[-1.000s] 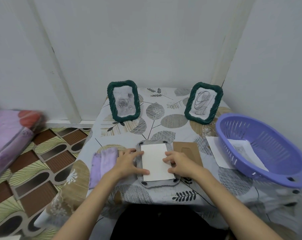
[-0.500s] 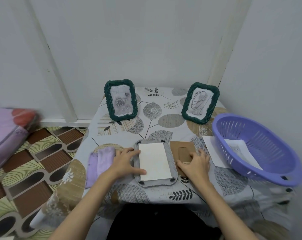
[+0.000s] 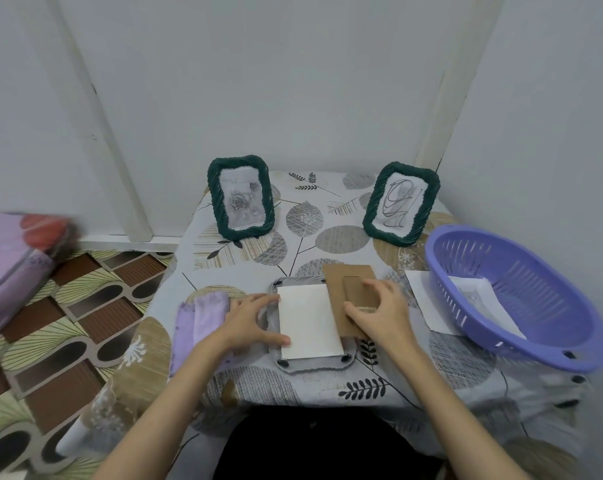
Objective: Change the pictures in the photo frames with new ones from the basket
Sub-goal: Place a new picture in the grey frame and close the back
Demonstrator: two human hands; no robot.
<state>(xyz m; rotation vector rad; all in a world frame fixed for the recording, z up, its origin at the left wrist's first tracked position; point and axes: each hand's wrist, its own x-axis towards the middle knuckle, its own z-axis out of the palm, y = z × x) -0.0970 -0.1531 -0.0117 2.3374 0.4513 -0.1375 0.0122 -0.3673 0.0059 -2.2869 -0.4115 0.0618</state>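
Bench (image 3: 314, 216), draped in a leaf-print cloth. Purple slotted basket (image 3: 521, 299) at its right side, one sheet of paper (image 3: 480, 296) lying inside, a second white sheet (image 3: 419, 289) on the cloth partly under the basket's near-left rim. Two green woven photo frames, left one (image 3: 240, 197) showing a rose picture, right one (image 3: 401, 203) a line sketch, both upright at the back; whether either already carries a new picture cannot be told. Third frame (image 3: 312, 362), grey back uppermost, flat at the front centre, a white picture sheet (image 3: 308, 320) seated face-down in it. Folded lilac cloth (image 3: 199, 317) just left of it. Brown cardboard backing board (image 3: 348, 289), with stand flap, tilted over the frame's right edge. Left hand (image 3: 250, 325), fingers extended, pressing the frame's left edge and the sheet. Right hand (image 3: 379, 315), fingers curled round the backing board. Judged status: picture placed; backing still to be fitted, clips turned, frame stood up.
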